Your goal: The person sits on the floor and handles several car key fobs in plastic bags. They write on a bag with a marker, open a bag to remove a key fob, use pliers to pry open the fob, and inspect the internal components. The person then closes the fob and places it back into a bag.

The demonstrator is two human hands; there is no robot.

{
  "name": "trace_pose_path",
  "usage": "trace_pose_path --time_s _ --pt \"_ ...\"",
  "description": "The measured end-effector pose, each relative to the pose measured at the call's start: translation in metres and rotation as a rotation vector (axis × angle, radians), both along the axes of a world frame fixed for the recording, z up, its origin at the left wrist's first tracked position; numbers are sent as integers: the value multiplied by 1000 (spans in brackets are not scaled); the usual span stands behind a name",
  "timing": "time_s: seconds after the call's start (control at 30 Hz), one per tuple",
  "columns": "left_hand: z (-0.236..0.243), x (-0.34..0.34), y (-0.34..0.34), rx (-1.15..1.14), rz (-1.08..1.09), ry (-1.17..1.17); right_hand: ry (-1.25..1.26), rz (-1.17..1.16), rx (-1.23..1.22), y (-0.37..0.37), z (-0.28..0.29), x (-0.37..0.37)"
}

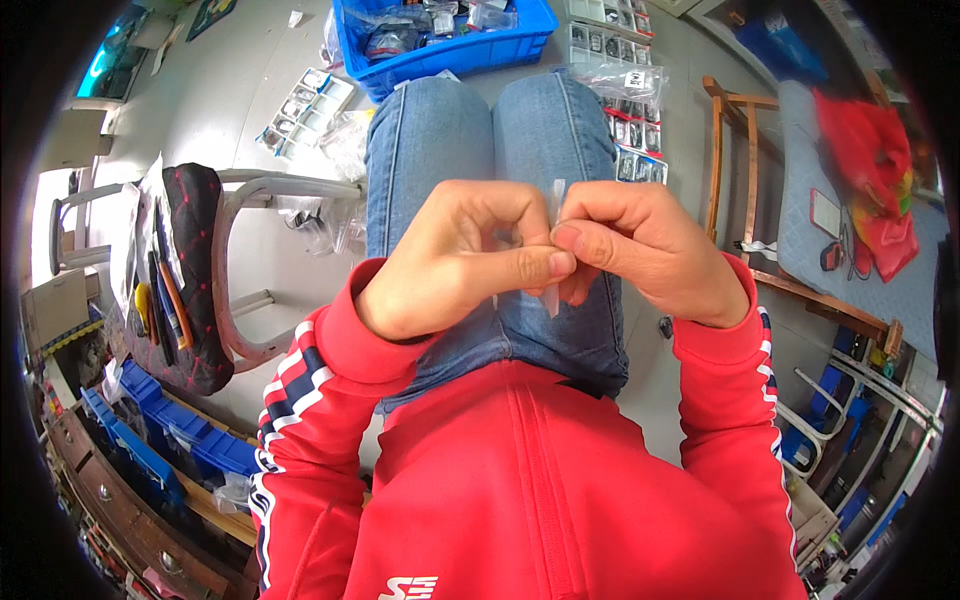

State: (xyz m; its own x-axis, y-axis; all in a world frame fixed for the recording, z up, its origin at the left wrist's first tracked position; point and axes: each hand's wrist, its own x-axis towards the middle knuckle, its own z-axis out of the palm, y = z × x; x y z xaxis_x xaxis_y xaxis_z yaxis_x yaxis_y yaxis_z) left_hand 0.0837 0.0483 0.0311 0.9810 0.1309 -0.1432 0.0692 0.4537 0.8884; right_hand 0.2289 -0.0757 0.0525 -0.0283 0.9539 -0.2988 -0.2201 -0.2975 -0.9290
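A: Where's the piece being handled?
B: The clear plastic piece (556, 203) is between the two hands, above the lap. It shows nearly edge-on, so I can't tell bag from strip.
A: And the grip?
B: The left hand (445, 262) has thumb and fingertip closed in a pinch on it. The right hand (655, 240) pinches it too, just beside, with no gap at the tips.
A: Which step, then?
B: Fine fingertip work on the plastic, I'd judge; opening or closing, I can't say. The next move seems to call for light, steady pinches.
A: Anything in the way?
B: The fingers hide most of it. Beyond, the jeans (430, 150) come between the hands and the blue bin (470, 60). A white tray (325, 112) lies left on the floor; tools (172, 300) rest on a dark cushion (200, 225).
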Motion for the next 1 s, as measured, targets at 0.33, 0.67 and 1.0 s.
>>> trace_pose_path --time_s 0.33,0.67,1.0 --pt "-9 -6 -1 -129 15 -48 45 -76 27 -3 -7 -7" --pt "-2 -5 -4 670 161 48 -350 -259 163 -3 -17 -21" --pt "0 -7 -13 556 238 -80 -116 -134 36 6 -7 -20"
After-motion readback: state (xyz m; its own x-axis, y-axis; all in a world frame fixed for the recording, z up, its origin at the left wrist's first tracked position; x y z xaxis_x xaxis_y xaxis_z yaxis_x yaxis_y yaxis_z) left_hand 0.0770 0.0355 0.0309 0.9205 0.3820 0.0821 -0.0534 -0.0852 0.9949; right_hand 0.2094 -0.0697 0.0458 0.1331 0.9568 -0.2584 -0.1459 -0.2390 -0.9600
